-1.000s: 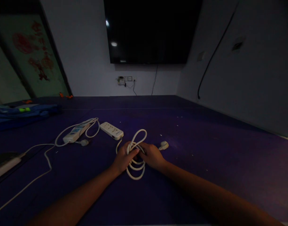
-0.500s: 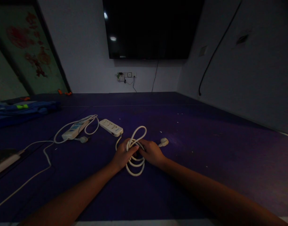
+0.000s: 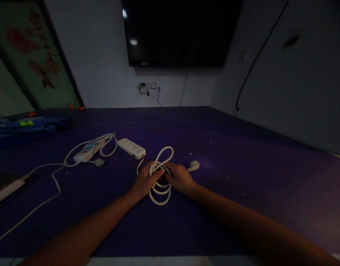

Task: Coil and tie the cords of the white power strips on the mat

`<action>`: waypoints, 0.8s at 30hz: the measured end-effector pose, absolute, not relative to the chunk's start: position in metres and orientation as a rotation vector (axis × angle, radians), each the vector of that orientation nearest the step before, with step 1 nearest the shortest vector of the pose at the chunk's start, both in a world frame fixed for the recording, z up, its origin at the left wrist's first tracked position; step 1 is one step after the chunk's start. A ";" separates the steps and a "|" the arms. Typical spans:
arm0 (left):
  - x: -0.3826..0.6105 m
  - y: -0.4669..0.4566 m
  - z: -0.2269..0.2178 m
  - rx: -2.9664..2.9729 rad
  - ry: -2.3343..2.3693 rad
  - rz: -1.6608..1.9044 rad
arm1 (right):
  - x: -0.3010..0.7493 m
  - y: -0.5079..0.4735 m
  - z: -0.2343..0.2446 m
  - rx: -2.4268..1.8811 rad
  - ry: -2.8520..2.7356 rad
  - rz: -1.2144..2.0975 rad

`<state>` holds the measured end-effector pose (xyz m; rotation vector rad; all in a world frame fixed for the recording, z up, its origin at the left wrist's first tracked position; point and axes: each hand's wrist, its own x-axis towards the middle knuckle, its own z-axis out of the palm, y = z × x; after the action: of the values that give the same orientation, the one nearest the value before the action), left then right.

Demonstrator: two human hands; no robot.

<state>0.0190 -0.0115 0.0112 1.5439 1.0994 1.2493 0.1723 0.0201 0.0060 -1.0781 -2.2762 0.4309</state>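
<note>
A white power cord (image 3: 161,203) is gathered in loops between my two hands, low over the purple surface. My left hand (image 3: 145,180) is closed round the left side of the loops, its thumb lying across them. On the other side my right hand (image 3: 181,178) grips the coil, with its fingertips partly hidden behind the cord. The cord's plug (image 3: 194,166) sticks out just beyond my right hand. From my left hand the cord runs up to a white power strip (image 3: 131,148) lying flat on the surface.
Left of centre lies a second power strip (image 3: 90,150) with its cord looped over it and its plug (image 3: 99,162) alongside. Another white strip (image 3: 7,192) is at the left edge. Blue cloth (image 3: 31,127) lies farther back. A black television (image 3: 183,33) hangs on the wall above.
The whole view has shifted slightly. Both hands keep the same hold on the looped cord, and the power strips lie where they were.
</note>
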 end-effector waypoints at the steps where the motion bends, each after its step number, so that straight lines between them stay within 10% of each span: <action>1: 0.019 -0.011 0.011 1.544 1.096 1.248 | 0.172 0.020 0.006 -1.075 -2.275 0.432; 24: 0.020 -0.013 0.014 1.548 1.095 1.257 | 0.173 0.019 0.008 -1.082 -2.280 0.444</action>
<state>0.0197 -0.0127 0.0141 1.5483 1.0947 1.2569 0.1728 0.0193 0.0076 -1.0816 -2.2800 0.4435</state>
